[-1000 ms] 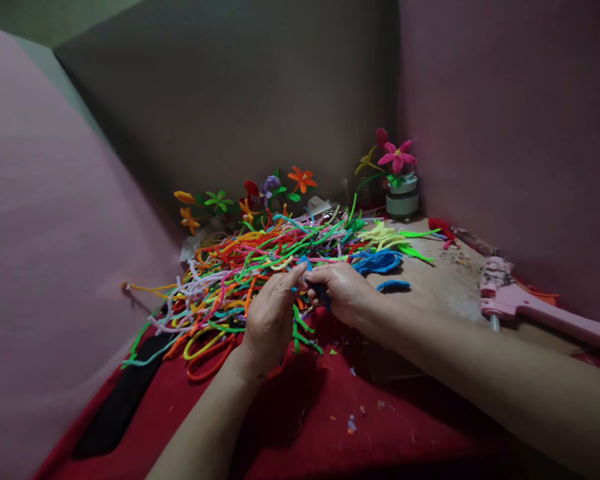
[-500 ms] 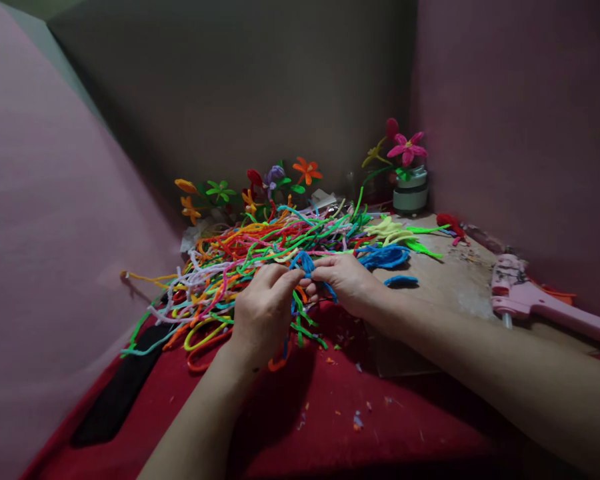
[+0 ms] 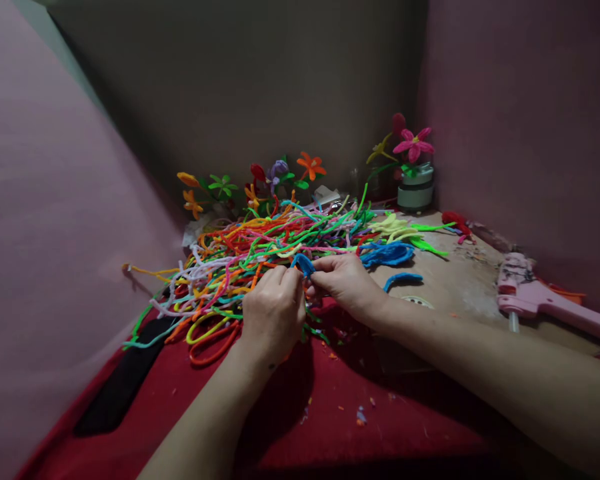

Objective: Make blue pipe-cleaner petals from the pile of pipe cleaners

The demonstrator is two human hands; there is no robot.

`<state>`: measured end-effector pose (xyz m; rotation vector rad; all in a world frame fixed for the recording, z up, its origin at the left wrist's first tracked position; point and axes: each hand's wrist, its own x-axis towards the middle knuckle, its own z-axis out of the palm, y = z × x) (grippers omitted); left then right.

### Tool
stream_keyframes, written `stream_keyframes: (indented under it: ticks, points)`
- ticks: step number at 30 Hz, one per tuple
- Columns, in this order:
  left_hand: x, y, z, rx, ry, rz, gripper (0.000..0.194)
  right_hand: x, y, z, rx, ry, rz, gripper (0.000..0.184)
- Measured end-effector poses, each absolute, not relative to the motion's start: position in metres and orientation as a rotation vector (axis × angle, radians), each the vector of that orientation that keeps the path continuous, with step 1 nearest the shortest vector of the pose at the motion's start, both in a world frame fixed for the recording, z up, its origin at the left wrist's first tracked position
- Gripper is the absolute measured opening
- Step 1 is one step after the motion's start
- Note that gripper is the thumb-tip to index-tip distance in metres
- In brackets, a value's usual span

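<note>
Between my two hands is a looped blue pipe cleaner (image 3: 304, 265), its bend showing above the fingertips. My left hand (image 3: 275, 310) is closed on it with the knuckles up, hiding its lower part. From the other side, the thumb and fingers of my right hand (image 3: 343, 283) pinch the same blue piece. Right behind the hands spreads a large heap of multicoloured pipe cleaners (image 3: 260, 243). To the right lie a bundle of blue pipe cleaners (image 3: 387, 255) and a single short blue piece (image 3: 404, 279).
A pink hot glue gun (image 3: 525, 293) lies at right on brown cardboard (image 3: 460, 287). Pipe-cleaner flowers (image 3: 310, 165) stand at the back, one pink flower (image 3: 413, 144) by a pale green jar (image 3: 415, 193). A black strip (image 3: 120, 387) and scraps (image 3: 361, 417) lie on the red cloth (image 3: 330, 440).
My left hand has turned more knuckles-up and the blue piece between the hands now shows as a tighter loop. The view has shifted slightly. The short blue piece at right appears more curved.
</note>
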<state>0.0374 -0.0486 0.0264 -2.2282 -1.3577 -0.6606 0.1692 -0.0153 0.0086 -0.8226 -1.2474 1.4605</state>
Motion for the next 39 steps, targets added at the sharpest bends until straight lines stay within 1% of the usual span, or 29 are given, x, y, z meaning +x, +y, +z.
stream_keyframes:
  ticks: [6,10,12,15,19,20,22,24,26,28,30,32,33,35,37,39]
  points:
    - [0.039,-0.049,0.026,-2.187,-1.346,-0.581,0.013,0.170,-0.017,0.004,-0.850,-1.480,1.188,0.027]
    - [0.040,-0.050,0.024,-2.176,-1.279,-0.551,0.014,0.169,-0.019,0.003,-0.884,-1.579,1.013,0.027]
    - [0.040,-0.050,0.022,-2.177,-1.248,-0.526,0.015,0.169,-0.021,0.003,-0.897,-1.575,1.011,0.024]
    - [0.039,-0.049,0.020,-2.214,-1.215,-0.543,0.017,0.169,-0.022,0.007,-0.899,-1.481,1.184,0.015]
    - [0.034,-0.045,0.028,-2.283,-1.235,-0.834,0.010,0.171,-0.020,0.016,-0.837,-1.216,1.506,0.005]
    - [0.033,-0.044,0.031,-2.293,-1.310,-0.944,0.015,0.172,-0.019,0.018,-0.818,-1.156,1.549,0.004]
    - [0.029,-0.041,0.037,-2.322,-1.576,-1.236,0.031,0.173,-0.018,0.021,-0.790,-1.080,1.566,0.001]
    - [0.025,-0.039,0.042,-2.408,-1.946,-1.593,0.037,0.174,-0.017,0.023,-0.770,-1.052,1.525,0.002]
    - [0.023,-0.037,0.044,-2.599,-2.325,-1.902,0.034,0.174,-0.017,0.023,-0.751,-1.052,1.488,0.004]
    - [0.023,-0.037,0.044,-2.741,-2.604,-2.125,0.028,0.174,-0.018,0.023,-0.742,-1.072,1.484,0.004]
    - [0.024,-0.036,0.043,-2.662,-2.672,-2.396,0.024,0.174,-0.020,0.023,-0.730,-1.106,1.489,0.004]
    - [0.027,-0.035,0.041,-2.479,-2.584,-2.647,0.022,0.174,-0.021,0.024,-0.720,-1.132,1.488,0.006]
    - [0.028,-0.035,0.040,-2.424,-2.530,-2.718,0.022,0.174,-0.021,0.024,-0.718,-1.139,1.485,0.006]
    - [0.030,-0.035,0.039,-2.404,-2.457,-2.742,0.022,0.174,-0.022,0.025,-0.725,-1.144,1.476,0.008]
    - [0.034,-0.038,0.039,-2.476,-2.380,-2.588,0.021,0.174,-0.021,0.024,-0.728,-1.144,1.461,0.009]
    - [0.038,-0.044,0.038,-2.507,-2.248,-2.289,0.022,0.174,-0.020,0.022,-0.717,-1.156,1.442,0.011]
